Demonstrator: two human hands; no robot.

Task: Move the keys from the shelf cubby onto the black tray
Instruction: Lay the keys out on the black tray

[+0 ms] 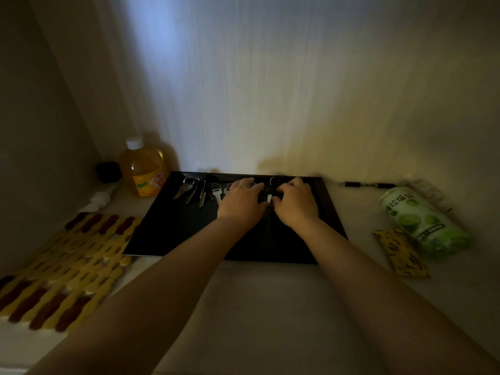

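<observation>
Both hands are down on the black tray [173,234] in the dim shelf cubby: left hand [241,202] and right hand [295,203] side by side, fingers curled around a small white-tipped key piece [269,198] pinched between them. More keys [192,190] lie on the tray's far left, and an orange juice bottle [144,169] stands just beyond that corner.
</observation>
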